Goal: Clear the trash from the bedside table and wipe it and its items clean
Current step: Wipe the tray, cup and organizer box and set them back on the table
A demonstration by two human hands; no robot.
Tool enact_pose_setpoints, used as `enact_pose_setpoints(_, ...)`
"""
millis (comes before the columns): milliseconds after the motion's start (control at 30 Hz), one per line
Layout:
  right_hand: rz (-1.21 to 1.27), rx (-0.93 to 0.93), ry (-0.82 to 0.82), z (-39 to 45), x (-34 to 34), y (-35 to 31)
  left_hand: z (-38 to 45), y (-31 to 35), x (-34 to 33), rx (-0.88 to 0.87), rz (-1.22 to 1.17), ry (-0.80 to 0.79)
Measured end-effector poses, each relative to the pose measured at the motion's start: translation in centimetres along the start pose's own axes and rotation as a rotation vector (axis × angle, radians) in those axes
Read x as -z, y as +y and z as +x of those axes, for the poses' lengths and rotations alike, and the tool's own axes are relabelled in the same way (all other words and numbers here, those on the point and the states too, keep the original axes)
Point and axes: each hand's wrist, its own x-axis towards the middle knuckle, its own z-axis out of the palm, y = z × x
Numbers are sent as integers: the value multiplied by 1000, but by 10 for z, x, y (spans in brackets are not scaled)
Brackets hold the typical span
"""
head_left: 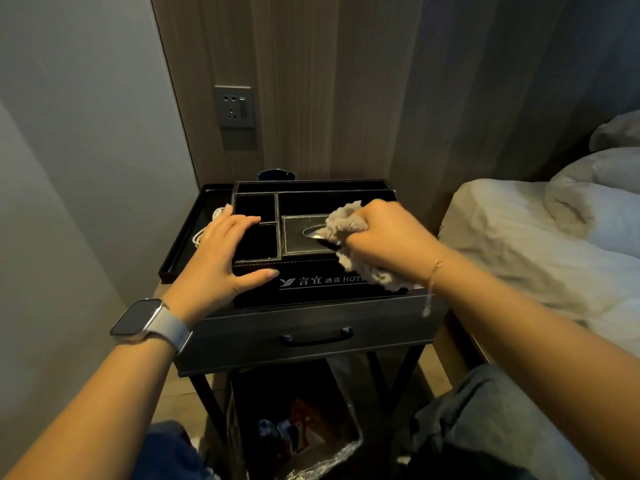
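Bedside table (304,327): right hand (388,237) presses cloth (346,226) onto organiser (311,289).

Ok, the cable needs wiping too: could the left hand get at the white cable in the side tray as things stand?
Probably yes. The left hand rests open on the organizer's left edge, and the white cable lies right beside its fingers in the black tray, with nothing covering it.

Hands: I count two, left hand (221,258) and right hand (388,237)
Cloth (349,226): one
Organizer box (311,271): one
Tray (180,251): one
Wall socket (234,107): one
Trash bin (294,427): one
Watch (145,322): one
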Motion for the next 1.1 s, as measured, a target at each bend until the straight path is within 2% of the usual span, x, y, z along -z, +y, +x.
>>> enact_pose_setpoints(67,-53,-67,77,18,23,9,0,-4,0,-8,-2,-8)
enact_pose_setpoints(133,-244,-146,119,42,39,23,0,-7,-1,-24,-8,-10)
enact_pose_setpoints(200,-392,-192,46,63,37,31,0,-7,-2,-21,-28,-6)
enact_pose_setpoints(333,-529,-173,-90,94,6,22,1,-8,-4,-32,-53,10)
enact_pose_setpoints(467,-516,-195,-140,111,-3,9,2,-11,-5,-50,-73,20)
enact_pose_setpoints(700,-476,-89,-84,107,-27,-18,2,-8,-4,-28,-104,20)
enact_pose_setpoints(833,-338,-43,-99,101,-15,-22,1,-7,-3,-32,-80,10)
enact_pose_setpoints(1000,-496,-189,-31,88,47,3,1,-7,-3,-36,-84,20)
enact_pose_setpoints(1100,-544,-226,-53,88,40,11,1,-8,-4,-33,-90,23)
